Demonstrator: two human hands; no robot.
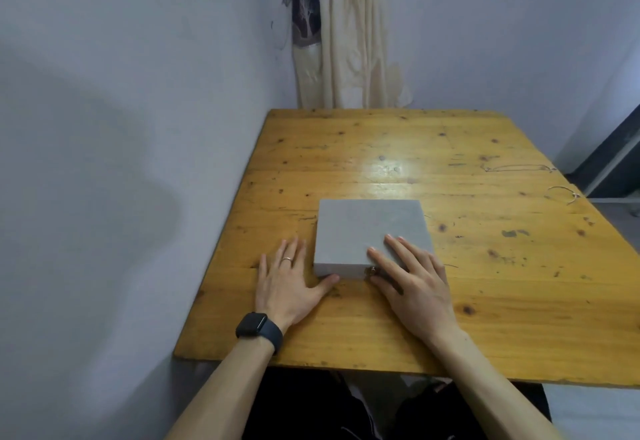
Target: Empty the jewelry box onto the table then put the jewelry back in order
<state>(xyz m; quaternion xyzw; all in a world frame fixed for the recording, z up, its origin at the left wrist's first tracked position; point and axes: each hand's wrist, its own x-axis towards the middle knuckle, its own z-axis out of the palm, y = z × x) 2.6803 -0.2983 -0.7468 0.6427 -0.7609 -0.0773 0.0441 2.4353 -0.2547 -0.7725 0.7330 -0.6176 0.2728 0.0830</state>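
Left hand (291, 283) flat beside, right hand (412, 283) flat atop, the stiff, likely light jewelry box (367, 231) seemed best opened at its clasp (373, 270).

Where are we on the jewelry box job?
Hard to tell which end. Done: nothing certain; the box sits shut on the table. In hand: right hand lies flat on top of it, thumb by the front clasp; left hand rests flat beside it. Thin chain-like strands lie near the far right edge, so emptying or putting back remains.
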